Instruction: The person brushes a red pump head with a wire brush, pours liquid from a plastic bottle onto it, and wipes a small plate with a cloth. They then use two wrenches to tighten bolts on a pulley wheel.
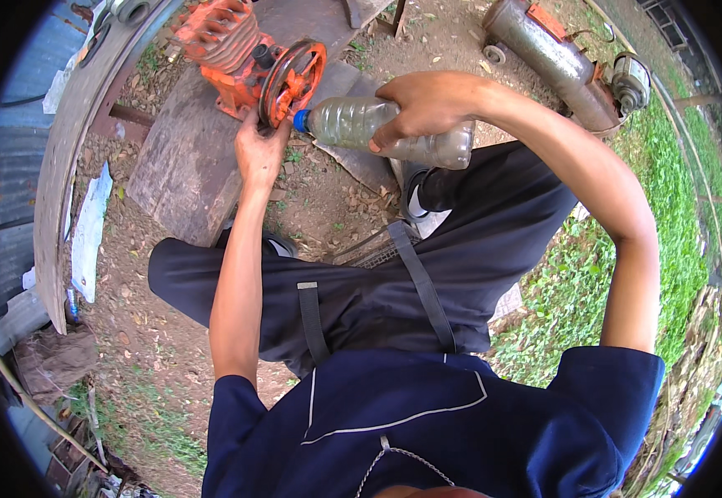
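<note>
An orange compressor pump with a finned head and a spoked pulley stands on weathered boards at the top. My left hand is at the pump just below the pulley, fingers curled on something I cannot make out. My right hand grips a clear plastic bottle around its middle. The bottle lies nearly horizontal, its blue cap pointing left beside the lower pulley rim, close to my left fingertips. I cannot tell whether they touch. How much is inside the bottle is unclear.
A rusty metal tank with a motor lies at the upper right. Boards rest on dirt under the pump. A curved plank and corrugated sheets line the left side. My bent legs frame the work; grass is at right.
</note>
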Tool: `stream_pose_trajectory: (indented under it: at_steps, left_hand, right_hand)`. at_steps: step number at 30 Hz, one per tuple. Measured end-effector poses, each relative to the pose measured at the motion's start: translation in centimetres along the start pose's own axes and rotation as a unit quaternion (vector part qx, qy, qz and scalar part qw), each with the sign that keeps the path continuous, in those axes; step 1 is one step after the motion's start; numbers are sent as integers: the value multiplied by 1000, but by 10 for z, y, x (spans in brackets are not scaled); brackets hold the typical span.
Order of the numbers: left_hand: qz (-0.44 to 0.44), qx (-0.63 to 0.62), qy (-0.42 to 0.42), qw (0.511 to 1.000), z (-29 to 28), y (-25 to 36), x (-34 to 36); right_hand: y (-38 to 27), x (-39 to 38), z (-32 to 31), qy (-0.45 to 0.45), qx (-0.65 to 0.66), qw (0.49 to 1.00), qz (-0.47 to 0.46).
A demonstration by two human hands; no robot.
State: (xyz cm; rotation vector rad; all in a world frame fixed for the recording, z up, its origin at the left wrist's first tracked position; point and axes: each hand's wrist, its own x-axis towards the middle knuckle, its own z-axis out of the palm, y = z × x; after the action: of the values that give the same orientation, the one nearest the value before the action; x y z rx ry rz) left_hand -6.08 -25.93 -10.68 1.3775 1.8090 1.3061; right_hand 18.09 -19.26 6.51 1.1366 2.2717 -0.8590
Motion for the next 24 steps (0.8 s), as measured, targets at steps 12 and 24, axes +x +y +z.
stream_pose_trajectory:
  at_steps: [12,24]
  left_hand:
    - [22,-35,-13,999,-5,-1,-3]
    - [69,-23,42,996,10,4,4]
  right_hand:
    - [7,7,4,20,-20,1000,12]
    - [30,4,2,74,-11,997,-14]
